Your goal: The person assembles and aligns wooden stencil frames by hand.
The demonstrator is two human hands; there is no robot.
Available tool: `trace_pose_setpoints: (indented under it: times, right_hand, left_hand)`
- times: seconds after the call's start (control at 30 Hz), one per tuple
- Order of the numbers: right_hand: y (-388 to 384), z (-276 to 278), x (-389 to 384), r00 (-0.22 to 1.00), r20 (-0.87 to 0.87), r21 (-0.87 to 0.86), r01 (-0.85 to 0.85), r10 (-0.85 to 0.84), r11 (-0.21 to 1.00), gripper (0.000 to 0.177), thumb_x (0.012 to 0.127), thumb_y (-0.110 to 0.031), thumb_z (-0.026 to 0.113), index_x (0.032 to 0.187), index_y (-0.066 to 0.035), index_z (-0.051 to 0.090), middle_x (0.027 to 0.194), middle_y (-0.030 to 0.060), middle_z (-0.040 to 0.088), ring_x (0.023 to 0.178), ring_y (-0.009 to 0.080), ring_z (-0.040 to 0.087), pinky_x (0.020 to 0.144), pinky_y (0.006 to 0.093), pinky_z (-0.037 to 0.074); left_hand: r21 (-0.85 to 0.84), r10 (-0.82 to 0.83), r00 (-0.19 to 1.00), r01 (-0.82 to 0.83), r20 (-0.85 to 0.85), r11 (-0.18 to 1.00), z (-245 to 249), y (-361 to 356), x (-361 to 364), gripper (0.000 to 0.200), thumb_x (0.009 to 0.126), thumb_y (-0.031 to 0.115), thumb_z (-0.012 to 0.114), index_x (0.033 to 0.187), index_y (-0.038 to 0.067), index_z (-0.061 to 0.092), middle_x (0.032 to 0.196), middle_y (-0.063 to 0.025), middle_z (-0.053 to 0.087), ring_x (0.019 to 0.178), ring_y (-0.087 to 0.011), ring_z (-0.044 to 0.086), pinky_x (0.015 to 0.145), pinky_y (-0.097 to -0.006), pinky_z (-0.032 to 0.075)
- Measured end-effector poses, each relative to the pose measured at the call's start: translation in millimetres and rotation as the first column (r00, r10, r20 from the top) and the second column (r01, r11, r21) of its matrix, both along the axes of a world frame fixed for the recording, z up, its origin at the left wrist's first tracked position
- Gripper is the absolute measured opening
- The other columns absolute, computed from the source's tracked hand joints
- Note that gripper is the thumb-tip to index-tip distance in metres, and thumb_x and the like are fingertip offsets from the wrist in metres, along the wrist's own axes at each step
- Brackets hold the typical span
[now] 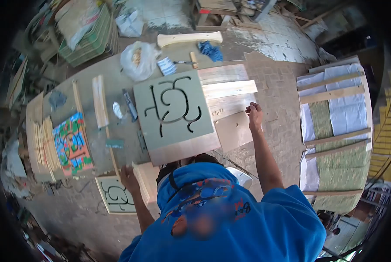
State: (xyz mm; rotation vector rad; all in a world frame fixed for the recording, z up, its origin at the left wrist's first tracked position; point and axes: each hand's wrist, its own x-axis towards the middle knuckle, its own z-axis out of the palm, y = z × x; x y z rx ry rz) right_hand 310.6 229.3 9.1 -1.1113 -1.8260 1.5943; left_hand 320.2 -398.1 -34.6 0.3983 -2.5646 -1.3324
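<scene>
A green panel (171, 111) with curved black slots lies on the table in front of me, on a light wooden board (186, 147). My right hand (255, 115) is raised past the right edge of the pale boards (229, 89), fingers curled together; what they pinch, if anything, is too small to name. Down at the table's near edge, my left hand (128, 177) overlaps the corner of a framed green panel (116, 196) with similar slots. Its fingers are dark and partly hidden. A thin wooden strip (113, 159) ends close beside that hand.
Left on the table are a colourful slotted board (73, 144), a bundle of thin sticks (44, 142) and a marker-like tool (130, 105). A plastic bag (138, 61) and blue cloth (210, 51) lie at the back. To the right stands a covered surface with wooden slats (333, 94).
</scene>
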Motion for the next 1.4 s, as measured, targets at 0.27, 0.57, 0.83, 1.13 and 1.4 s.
trace_pose_setpoints:
  times: [0.27, 0.57, 0.83, 1.13, 1.4]
  right_hand:
    - [125.5, -62.5, -14.4, 0.995, -0.060, 0.178, -0.072, 0.083, 0.981, 0.041, 0.088, -0.018, 0.053, 0.121, 0.006, 0.059, 0.101, 0.0104, 0.067, 0.086, 0.0173, 0.061, 0.078, 0.0324, 0.049]
    - [123.1, -64.9, -32.6, 0.996, -0.058, -0.111, -0.081, 0.075, 0.991, 0.034, 0.088, -0.004, 0.049, 0.118, 0.000, 0.063, 0.100, 0.0041, 0.066, 0.087, 0.0123, 0.058, 0.080, 0.0245, 0.045]
    - [110.5, -42.9, -21.5, 0.993, -0.073, 0.134, -0.083, 0.094, 0.987, 0.030, 0.088, -0.006, 0.053, 0.113, 0.004, 0.065, 0.099, 0.0107, 0.069, 0.090, 0.0164, 0.061, 0.084, 0.0285, 0.047]
    - [133.2, -55.6, -31.9, 0.990, -0.130, -0.123, -0.074, 0.058, 0.990, 0.022, 0.094, -0.019, 0.058, 0.105, -0.004, 0.070, 0.089, 0.0038, 0.069, 0.078, 0.0126, 0.062, 0.072, 0.0271, 0.047]
    - [143.8, -54.0, -39.5, 0.995, -0.099, -0.282, -0.059, 0.032, 0.958, 0.017, 0.091, -0.016, 0.059, 0.101, -0.008, 0.069, 0.085, 0.0012, 0.068, 0.073, 0.0121, 0.061, 0.067, 0.0269, 0.048]
  left_hand:
    - [-0.369, 0.288, 0.828, -0.107, 0.482, 0.923, 13.4, -56.2, 124.6, 0.028, 0.084, 0.021, 0.062, 0.073, -0.004, 0.067, 0.067, -0.0145, 0.067, 0.055, -0.0254, 0.060, 0.057, -0.0403, 0.049]
    - [-0.492, 0.096, 0.615, 0.516, 0.782, 0.701, 5.8, -47.2, 227.2, 0.029, 0.094, 0.027, 0.054, 0.099, 0.001, 0.067, 0.073, -0.0123, 0.068, 0.059, -0.0197, 0.064, 0.057, -0.0324, 0.051]
    - [-0.423, 0.110, 0.603, 0.406, 0.790, 0.810, 19.8, -8.4, 252.6, 0.029, 0.094, 0.027, 0.054, 0.100, 0.001, 0.066, 0.074, -0.0121, 0.068, 0.060, -0.0193, 0.064, 0.057, -0.0319, 0.051]
    - [-0.328, 0.098, 0.602, 0.285, 0.793, 0.901, 30.8, 17.3, 255.1, 0.029, 0.094, 0.027, 0.054, 0.102, 0.001, 0.066, 0.076, -0.0120, 0.068, 0.061, -0.0189, 0.064, 0.057, -0.0315, 0.051]
    - [-0.221, 0.069, 0.603, 0.183, 0.795, 0.958, 31.2, 32.9, 241.3, 0.029, 0.095, 0.027, 0.054, 0.103, 0.002, 0.065, 0.077, -0.0119, 0.068, 0.062, -0.0186, 0.064, 0.057, -0.0310, 0.051]
